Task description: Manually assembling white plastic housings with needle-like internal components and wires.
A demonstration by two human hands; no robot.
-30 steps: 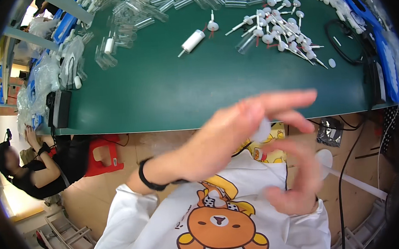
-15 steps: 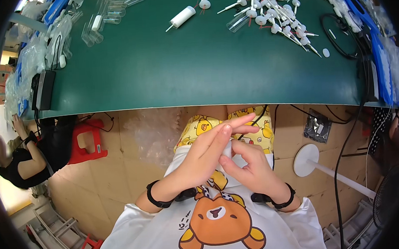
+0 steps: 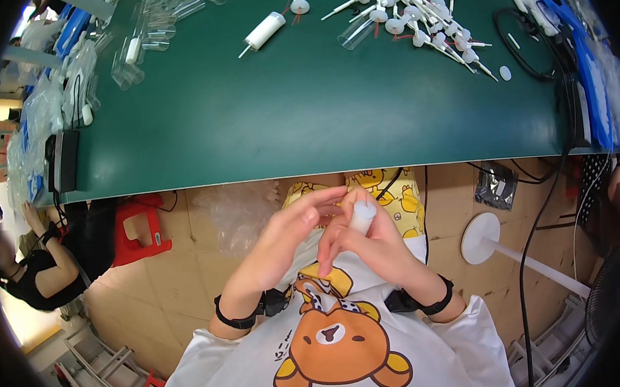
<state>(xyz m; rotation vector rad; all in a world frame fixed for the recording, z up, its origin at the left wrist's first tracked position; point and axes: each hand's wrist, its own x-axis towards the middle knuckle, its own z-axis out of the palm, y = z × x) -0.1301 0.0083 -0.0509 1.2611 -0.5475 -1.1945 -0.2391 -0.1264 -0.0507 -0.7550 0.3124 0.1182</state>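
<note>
In front of my lap, above the table's near side, my right hand (image 3: 388,254) closes round a short white cylinder (image 3: 362,216), its pale round end turned up between thumb and fingers. Beside it my left hand (image 3: 278,236) is open, fingers stretched toward the right hand; whether the fingertips touch it I cannot tell. On the green table (image 3: 305,116) lies a similar white cylinder (image 3: 265,31) with a thin stem, close to a white disc-shaped cap (image 3: 300,7) with a stem and red wire. A heap of such stemmed caps (image 3: 420,22) lies to the right.
Several clear tubes (image 3: 151,36) lie at the far left of the table. A black cable (image 3: 524,265) hangs down at the right. Beyond the left edge another person sits near a red stool (image 3: 124,237). A white round-based stand (image 3: 480,238) is on the floor.
My hands have drawn apart from their pressed-together pose. The right hand has turned, bringing the white cylinder into sight. The view has shifted slightly.
</note>
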